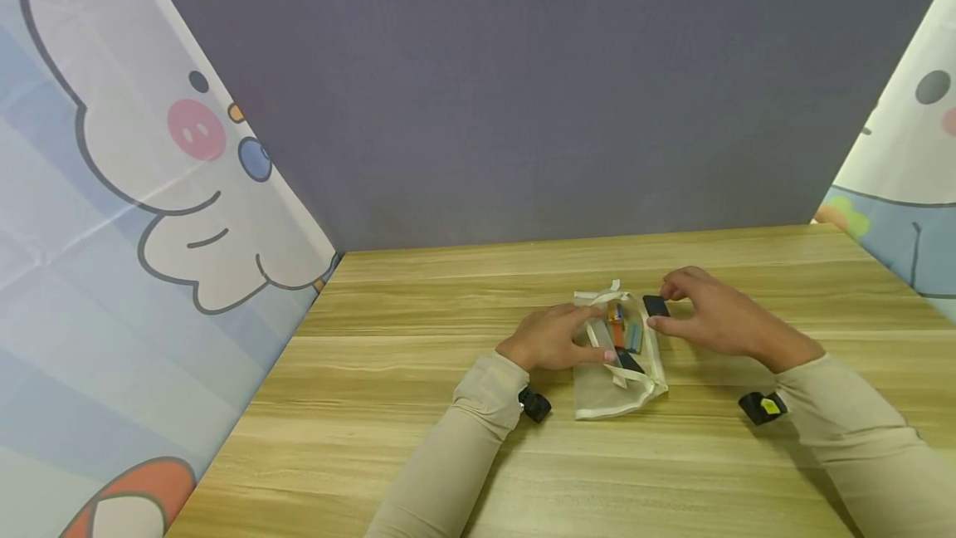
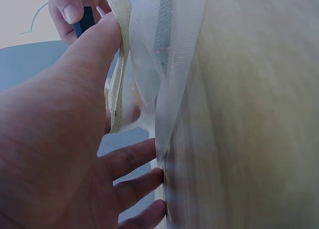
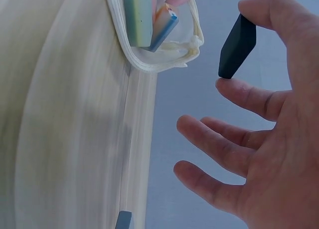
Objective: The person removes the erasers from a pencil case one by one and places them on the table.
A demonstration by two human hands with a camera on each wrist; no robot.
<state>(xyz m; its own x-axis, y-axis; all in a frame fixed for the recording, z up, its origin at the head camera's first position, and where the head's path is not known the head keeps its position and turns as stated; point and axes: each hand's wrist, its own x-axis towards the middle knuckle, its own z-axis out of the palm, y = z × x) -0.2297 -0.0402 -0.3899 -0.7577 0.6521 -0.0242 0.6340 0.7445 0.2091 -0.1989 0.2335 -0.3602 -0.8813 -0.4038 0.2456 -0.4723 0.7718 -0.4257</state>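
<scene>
A mesh pouch (image 1: 597, 395) with cream trim lies on the table, its mouth held wide. My left hand (image 1: 551, 337) spreads thumb and index finger at that mouth, and the trim (image 2: 118, 79) crosses their tips. The other left fingers rest against the mesh outside. My right hand (image 1: 720, 318) pinches a black eraser (image 3: 238, 47) by its ends between thumb and index finger, just right of the pouch. Inside the pouch are a green-yellow eraser (image 3: 138, 17), an orange, white and blue eraser (image 3: 163, 27) and a dark block (image 1: 629, 361).
The wood-grain table (image 1: 358, 430) runs back to a grey panel (image 1: 523, 90). Cartoon-printed cloth (image 1: 112, 214) hangs on both sides. A dark block (image 3: 124, 221) shows in part at the right wrist view's lower edge. Each wrist wears a black strap (image 1: 534, 405).
</scene>
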